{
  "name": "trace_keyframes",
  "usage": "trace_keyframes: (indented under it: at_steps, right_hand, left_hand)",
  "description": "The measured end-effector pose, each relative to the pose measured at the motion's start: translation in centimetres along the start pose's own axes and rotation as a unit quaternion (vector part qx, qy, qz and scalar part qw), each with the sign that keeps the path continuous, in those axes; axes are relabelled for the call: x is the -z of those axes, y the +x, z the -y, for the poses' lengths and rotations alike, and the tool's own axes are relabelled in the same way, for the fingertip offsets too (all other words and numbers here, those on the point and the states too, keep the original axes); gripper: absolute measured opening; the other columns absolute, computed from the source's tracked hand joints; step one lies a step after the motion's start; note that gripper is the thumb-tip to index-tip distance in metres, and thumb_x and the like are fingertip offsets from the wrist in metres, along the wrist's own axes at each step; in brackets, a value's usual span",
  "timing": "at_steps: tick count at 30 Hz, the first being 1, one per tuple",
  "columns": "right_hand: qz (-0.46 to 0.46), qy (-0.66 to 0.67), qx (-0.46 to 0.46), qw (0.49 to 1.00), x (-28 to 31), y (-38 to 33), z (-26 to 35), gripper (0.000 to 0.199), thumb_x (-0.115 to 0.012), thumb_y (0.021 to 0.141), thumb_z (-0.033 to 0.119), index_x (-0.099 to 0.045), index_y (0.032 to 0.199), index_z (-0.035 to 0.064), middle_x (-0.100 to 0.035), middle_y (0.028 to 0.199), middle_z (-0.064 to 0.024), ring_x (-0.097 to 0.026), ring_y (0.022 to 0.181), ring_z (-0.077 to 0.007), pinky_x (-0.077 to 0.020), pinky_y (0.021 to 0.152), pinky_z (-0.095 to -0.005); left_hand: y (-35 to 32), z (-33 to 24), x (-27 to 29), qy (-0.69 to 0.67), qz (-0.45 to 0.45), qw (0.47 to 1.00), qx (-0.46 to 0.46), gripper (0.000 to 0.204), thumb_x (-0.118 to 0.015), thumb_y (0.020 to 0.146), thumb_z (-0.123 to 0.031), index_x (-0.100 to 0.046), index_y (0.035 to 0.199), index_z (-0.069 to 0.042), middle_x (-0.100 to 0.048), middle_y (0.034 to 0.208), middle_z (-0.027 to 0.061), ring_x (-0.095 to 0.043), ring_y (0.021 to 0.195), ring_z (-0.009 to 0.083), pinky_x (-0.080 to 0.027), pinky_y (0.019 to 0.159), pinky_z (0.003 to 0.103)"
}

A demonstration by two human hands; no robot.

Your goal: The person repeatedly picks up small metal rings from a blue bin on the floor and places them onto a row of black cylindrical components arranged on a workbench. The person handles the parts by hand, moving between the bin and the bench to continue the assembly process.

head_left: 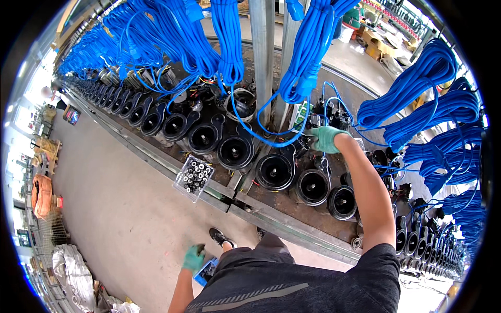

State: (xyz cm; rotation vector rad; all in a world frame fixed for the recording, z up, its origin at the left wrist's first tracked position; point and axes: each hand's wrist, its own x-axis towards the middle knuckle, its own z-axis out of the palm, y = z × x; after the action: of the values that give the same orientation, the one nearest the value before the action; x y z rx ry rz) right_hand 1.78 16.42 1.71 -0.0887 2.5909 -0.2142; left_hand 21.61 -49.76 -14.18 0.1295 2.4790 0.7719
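My right hand (327,140), in a green glove, reaches across the bench to the back of a black pump-like housing (275,171). Its fingers are curled in at a small dark fitting (302,145) beside a blue cable; what they grip is hidden. Low at my left side, my left hand (193,259), also green-gloved, hangs beside a small blue bin (206,272) with dark pieces in it. How its fingers are set does not show clearly. Round black housings, such as this one (235,151), line the bench front, each with a shaft in its middle.
Coiled blue cables (297,62) hang overhead, some looping down to the bench. A metal post (262,57) rises mid-bench. A clear box of small round parts (193,177) sits at the bench's front rail (156,148). Silvery sacks (73,276) lie at the far left.
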Motion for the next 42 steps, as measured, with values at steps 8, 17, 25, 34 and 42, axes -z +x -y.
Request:
trace_keyframes:
  at_steps: [8, 17, 25, 34, 42]
  right_hand:
    - [-0.112, 0.079, -0.054, 0.989, 0.5, -0.7, 5.3, 0.048, -0.057, 0.09, 0.01, -0.057, 0.138, 0.0125, -0.071, 0.113, -0.0202, -0.071, 0.1, -0.036, -0.0555, 0.085, -0.0437]
    - [-0.321, 0.225, -0.193, 0.899, -1.8, -17.4, 2.5, 0.026, -0.057, 0.093, 0.013, -0.07, 0.115, 0.0099, -0.072, 0.1, -0.0176, -0.069, 0.09, -0.0335, -0.0535, 0.082, -0.0406]
    - [-0.235, 0.614, -0.083, 0.749, -10.4, -32.8, 7.7, 0.031, -0.063, 0.097, 0.018, -0.067, 0.123, 0.0004, -0.075, 0.099, -0.0105, -0.074, 0.078, -0.0152, -0.06, 0.06, -0.0268]
    - [-0.178, 0.883, -0.049, 0.431, -30.6, -33.7, 11.6, 0.076, -0.044, 0.097, 0.069, -0.051, 0.145, 0.0099, -0.069, 0.117, -0.02, -0.07, 0.101, -0.0289, -0.0576, 0.084, -0.0435]
    - [-0.146, 0.582, -0.483, 0.637, -45.9, -36.3, 15.8, 0.05, -0.05, 0.101, 0.046, -0.066, 0.119, 0.0025, -0.073, 0.109, -0.0136, -0.07, 0.093, -0.0259, -0.0541, 0.085, -0.0387]
  left_hand:
    - [-6.2, 16.5, -4.9, -0.401, 0.059, 0.875, 0.266, 0.03, -0.057, 0.096, -0.01, -0.064, 0.125, -0.005, -0.068, 0.103, 0.0102, -0.066, 0.084, 0.0193, -0.055, 0.069, 0.034]
    - [-9.7, 13.6, -3.4, -0.389, -0.025, 0.849, 0.356, 0.032, -0.053, 0.102, -0.02, -0.054, 0.129, -0.002, -0.066, 0.104, 0.0134, -0.067, 0.084, 0.0269, -0.054, 0.069, 0.043]
    - [-1.7, 7.2, -1.4, -0.288, 0.03, 0.894, 0.343, 0.032, -0.053, 0.103, -0.02, -0.054, 0.132, -0.005, -0.066, 0.107, 0.0126, -0.066, 0.088, 0.0275, -0.055, 0.072, 0.044]
    - [8.3, -1.5, 1.2, -0.184, 0.08, 0.948, 0.246, 0.033, -0.052, 0.104, -0.021, -0.054, 0.134, -0.008, -0.066, 0.11, 0.0117, -0.066, 0.093, 0.0281, -0.055, 0.075, 0.046]
    - [13.7, -5.2, -0.5, -0.129, 0.138, 0.978, 0.09, 0.035, -0.052, 0.105, -0.024, -0.053, 0.137, -0.012, -0.065, 0.113, 0.0104, -0.065, 0.096, 0.027, -0.055, 0.077, 0.047]
